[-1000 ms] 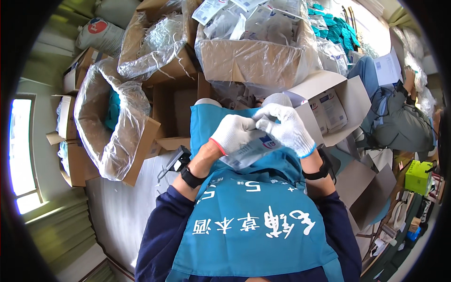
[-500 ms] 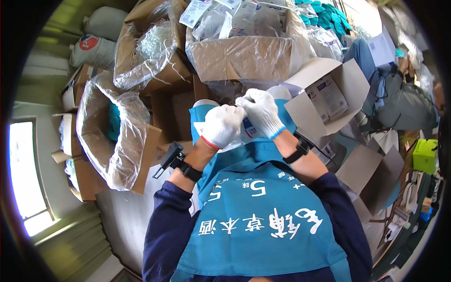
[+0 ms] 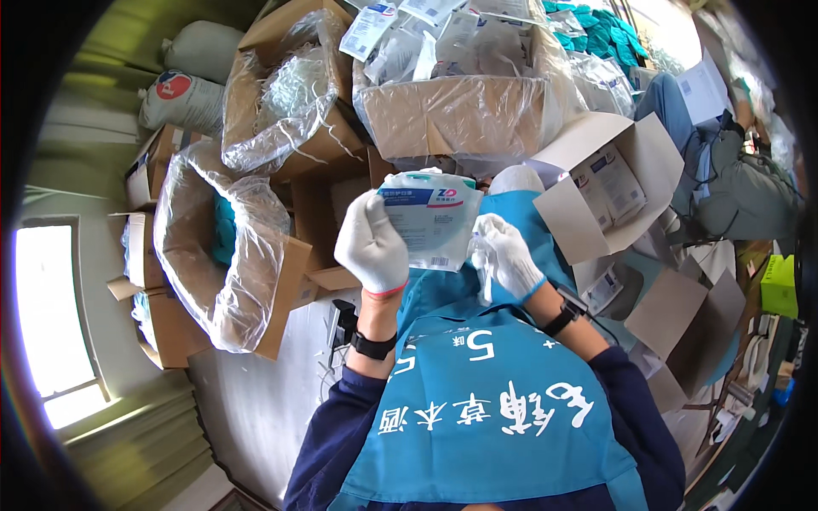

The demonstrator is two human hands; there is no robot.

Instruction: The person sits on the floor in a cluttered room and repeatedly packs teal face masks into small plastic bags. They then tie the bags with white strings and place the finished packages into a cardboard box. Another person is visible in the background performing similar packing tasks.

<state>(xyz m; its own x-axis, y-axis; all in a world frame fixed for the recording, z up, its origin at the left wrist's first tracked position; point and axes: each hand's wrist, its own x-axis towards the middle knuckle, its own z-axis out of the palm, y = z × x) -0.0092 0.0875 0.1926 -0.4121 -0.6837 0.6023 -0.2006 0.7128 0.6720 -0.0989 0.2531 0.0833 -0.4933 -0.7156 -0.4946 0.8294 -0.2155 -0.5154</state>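
Observation:
My left hand (image 3: 372,245), in a white knit glove, grips the left edge of a flat plastic packet (image 3: 430,228). Its printed side, with a dark blue band and a barcode, faces up at me. Teal material shows along the packet's top edge. Just right of the packet is my gloved right hand (image 3: 511,262), fingers pinched together. A thin whitish strip (image 3: 485,288) hangs down from those fingers; its kind is unclear. Both hands are above the lap of my teal apron (image 3: 477,375).
Ahead stands a plastic-lined carton (image 3: 452,115) heaped with packets. An open white carton (image 3: 579,221) at right holds similar packets. On the left, a lined carton (image 3: 277,281) contains teal items, and another (image 3: 294,85) holds shredded strips. Another person's grey sleeve (image 3: 741,192) appears at far right.
My hands were close together with the packet mostly hidden beneath them. They have moved apart; the left now holds the packet up flat, and the right has dropped lower right with a whitish strip.

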